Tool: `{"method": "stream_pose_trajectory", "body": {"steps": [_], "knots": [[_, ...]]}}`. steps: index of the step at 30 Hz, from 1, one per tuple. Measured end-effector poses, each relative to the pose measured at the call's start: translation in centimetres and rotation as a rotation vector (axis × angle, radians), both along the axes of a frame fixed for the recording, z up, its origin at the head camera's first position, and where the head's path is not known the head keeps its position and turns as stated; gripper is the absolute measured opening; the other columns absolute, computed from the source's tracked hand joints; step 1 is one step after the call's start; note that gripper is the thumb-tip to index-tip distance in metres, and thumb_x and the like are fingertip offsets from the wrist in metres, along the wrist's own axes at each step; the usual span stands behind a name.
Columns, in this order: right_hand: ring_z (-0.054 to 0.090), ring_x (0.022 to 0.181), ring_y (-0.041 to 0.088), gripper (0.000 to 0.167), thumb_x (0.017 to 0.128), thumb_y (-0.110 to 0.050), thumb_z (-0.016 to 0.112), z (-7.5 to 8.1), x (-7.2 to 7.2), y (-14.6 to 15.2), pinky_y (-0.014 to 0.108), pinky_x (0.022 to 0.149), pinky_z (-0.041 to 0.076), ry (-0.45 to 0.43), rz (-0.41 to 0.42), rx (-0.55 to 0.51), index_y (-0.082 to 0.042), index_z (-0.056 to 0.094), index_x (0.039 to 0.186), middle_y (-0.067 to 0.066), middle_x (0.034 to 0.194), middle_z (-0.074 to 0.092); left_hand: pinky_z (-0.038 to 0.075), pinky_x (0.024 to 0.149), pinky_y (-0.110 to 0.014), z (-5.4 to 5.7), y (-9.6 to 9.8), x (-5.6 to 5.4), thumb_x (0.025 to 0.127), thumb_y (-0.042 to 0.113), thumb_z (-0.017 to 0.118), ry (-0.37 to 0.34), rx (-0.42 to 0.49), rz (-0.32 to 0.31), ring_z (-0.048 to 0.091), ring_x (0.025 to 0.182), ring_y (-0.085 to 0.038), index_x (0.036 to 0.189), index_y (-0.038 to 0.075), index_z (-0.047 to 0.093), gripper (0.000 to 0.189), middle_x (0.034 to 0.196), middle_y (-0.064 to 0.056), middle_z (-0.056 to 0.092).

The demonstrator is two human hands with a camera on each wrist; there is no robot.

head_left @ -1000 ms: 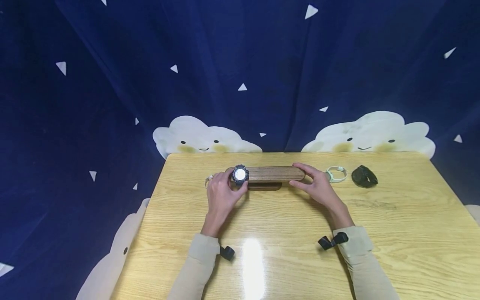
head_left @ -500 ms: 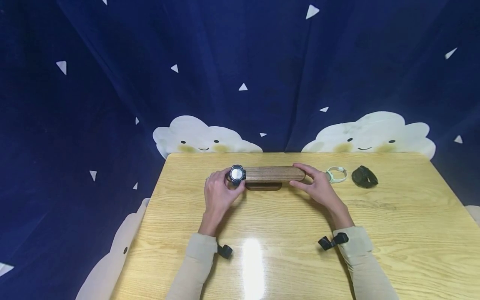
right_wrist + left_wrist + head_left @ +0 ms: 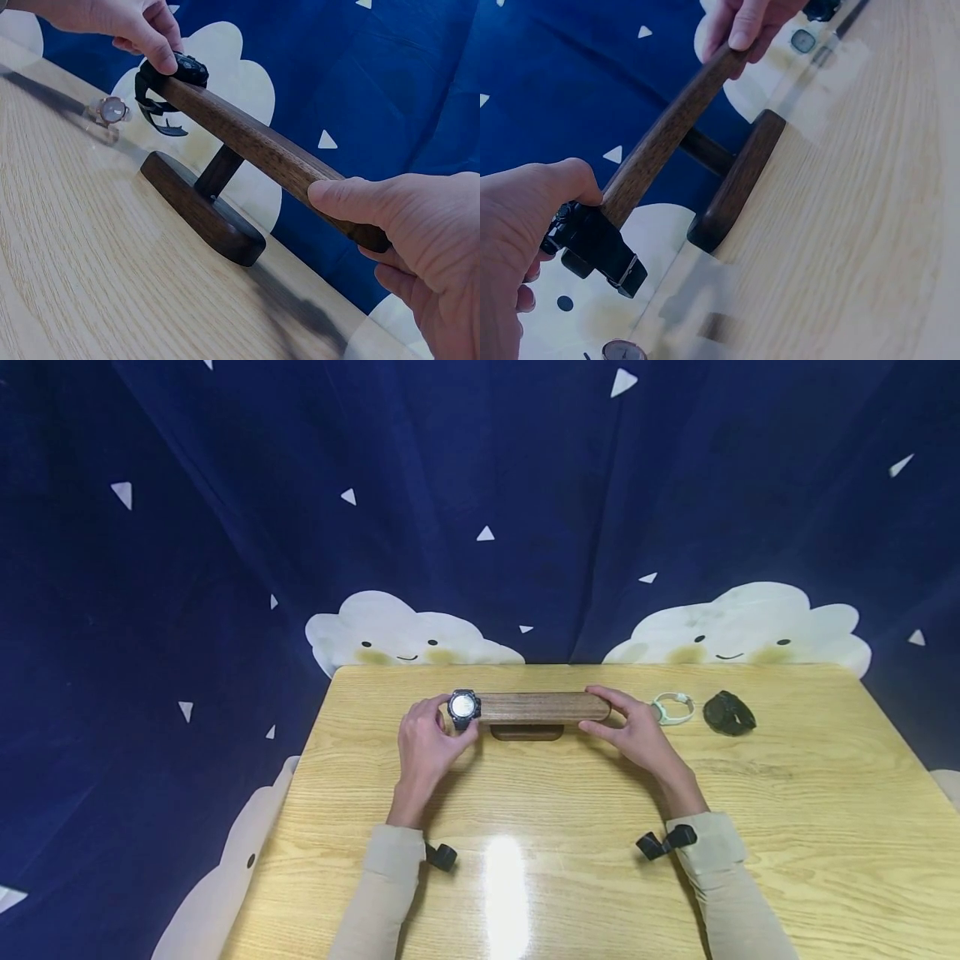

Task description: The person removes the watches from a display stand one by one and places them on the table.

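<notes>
A dark wooden watch stand has a long top bar point(image 3: 540, 708) on a short post point(image 3: 219, 171) above a rounded base point(image 3: 202, 214). At the bar's left end, my left hand point(image 3: 426, 745) pinches a black digital watch point(image 3: 463, 706) between thumb and fingers. The watch's strap loops around the bar end and hangs below it, its ends apart in the right wrist view. My right hand point(image 3: 637, 735) grips the bar's right end, thumb on the near side and fingers on the far side.
Right of the stand lie a pale green watch point(image 3: 675, 709) and a black watch point(image 3: 729, 714) on the wooden table point(image 3: 600, 877). A watch with a round, rose-gold rimmed face point(image 3: 112, 110) rests left of the stand. A blue curtain point(image 3: 480, 485) rises behind the table.
My left hand has slid leftward with the black watch, along the bar to its left end. My right hand and the stand have stayed in place.
</notes>
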State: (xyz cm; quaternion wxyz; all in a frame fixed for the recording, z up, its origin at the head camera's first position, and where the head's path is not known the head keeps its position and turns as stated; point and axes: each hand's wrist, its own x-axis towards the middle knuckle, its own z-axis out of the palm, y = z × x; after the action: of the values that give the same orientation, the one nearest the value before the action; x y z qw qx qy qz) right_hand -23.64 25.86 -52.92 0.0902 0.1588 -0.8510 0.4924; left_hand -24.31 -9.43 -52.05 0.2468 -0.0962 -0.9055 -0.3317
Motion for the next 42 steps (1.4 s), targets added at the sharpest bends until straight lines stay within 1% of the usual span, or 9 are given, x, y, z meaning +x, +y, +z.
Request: {"method": "stream_pose_trajectory", "body": {"steps": [5,10,14,20,23,30,32,37,42], "knots": [[0.055,0.136,0.040,0.061,0.087,-0.014,0.087,-0.1,-0.1,0.0,0.057,0.113,0.045,0.008,-0.006,0.013,-0.004,0.063,0.142,0.019,0.144,0.063,0.051,0.071,-0.038,0.2,-0.3,0.0,0.076,0.044,0.088,-0.017,0.003,-0.002,0.054,0.070,-0.021,0.120,0.003,0.073,0.062,0.075,-0.009,0.065],[0.056,0.136,0.041,0.060,0.087,-0.014,0.087,-0.2,-0.1,0.0,0.059,0.112,0.045,0.015,-0.005,0.018,-0.002,0.063,0.141,0.020,0.143,0.063,0.052,0.073,-0.039,0.3,-0.6,0.0,0.076,0.043,0.089,-0.033,0.012,-0.001,0.054,0.071,-0.021,0.121,0.002,0.073,0.062,0.077,-0.011,0.066],[0.056,0.136,0.041,0.061,0.087,-0.015,0.087,-0.3,-0.1,0.0,0.059,0.112,0.045,0.012,-0.007,0.023,-0.002,0.062,0.141,0.020,0.143,0.063,0.053,0.076,-0.040,0.3,-0.8,0.0,0.076,0.043,0.088,-0.055,0.014,0.002,0.055,0.072,-0.021,0.121,0.003,0.073,0.062,0.078,-0.011,0.067],[0.056,0.136,0.038,0.061,0.087,-0.013,0.087,-0.3,0.0,0.0,0.056,0.113,0.045,0.005,-0.009,0.016,-0.001,0.062,0.141,0.019,0.143,0.063,0.054,0.082,-0.043,0.3,-1.1,0.1,0.075,0.043,0.089,-0.090,0.008,0.005,0.055,0.074,-0.021,0.122,0.003,0.072,0.064,0.079,-0.011,0.067],[0.056,0.136,0.038,0.060,0.087,-0.013,0.087,-0.4,0.0,0.0,0.056,0.113,0.045,0.001,-0.007,0.009,-0.001,0.062,0.141,0.019,0.143,0.063,0.054,0.083,-0.044,0.3,-1.2,0.1,0.075,0.042,0.089,-0.099,0.002,0.010,0.056,0.075,-0.021,0.122,0.004,0.072,0.064,0.080,-0.011,0.068],[0.055,0.137,0.040,0.060,0.088,-0.015,0.086,-0.3,0.0,0.0,0.059,0.115,0.044,-0.013,-0.009,0.010,-0.006,0.062,0.143,0.019,0.145,0.061,0.051,0.073,-0.040,0.5,-1.5,0.0,0.074,0.039,0.091,-0.119,0.009,0.023,0.057,0.076,-0.022,0.122,0.005,0.071,0.062,0.084,-0.012,0.069],[0.054,0.137,0.041,0.060,0.088,-0.015,0.086,-0.3,0.0,0.0,0.059,0.115,0.044,-0.012,-0.008,0.014,-0.005,0.062,0.143,0.020,0.145,0.061,0.050,0.071,-0.038,0.5,-1.6,-0.1,0.074,0.037,0.092,-0.120,0.011,0.027,0.056,0.075,-0.022,0.121,0.005,0.071,0.061,0.083,-0.011,0.068],[0.054,0.137,0.041,0.062,0.088,-0.014,0.086,-0.1,0.0,0.1,0.059,0.115,0.043,-0.011,-0.007,0.021,-0.002,0.061,0.143,0.021,0.145,0.061,0.049,0.069,-0.036,0.6,-1.8,-0.2,0.073,0.038,0.092,-0.123,0.002,0.025,0.056,0.074,-0.022,0.120,0.006,0.071,0.061,0.082,-0.009,0.067],[0.055,0.137,0.041,0.061,0.088,-0.015,0.086,-0.1,-0.1,0.1,0.059,0.115,0.043,-0.006,-0.006,0.013,-0.003,0.062,0.143,0.021,0.145,0.061,0.048,0.068,-0.036,0.8,-2.0,-0.3,0.074,0.042,0.091,-0.138,-0.002,0.026,0.056,0.075,-0.021,0.120,0.006,0.071,0.061,0.083,-0.008,0.067]]}}
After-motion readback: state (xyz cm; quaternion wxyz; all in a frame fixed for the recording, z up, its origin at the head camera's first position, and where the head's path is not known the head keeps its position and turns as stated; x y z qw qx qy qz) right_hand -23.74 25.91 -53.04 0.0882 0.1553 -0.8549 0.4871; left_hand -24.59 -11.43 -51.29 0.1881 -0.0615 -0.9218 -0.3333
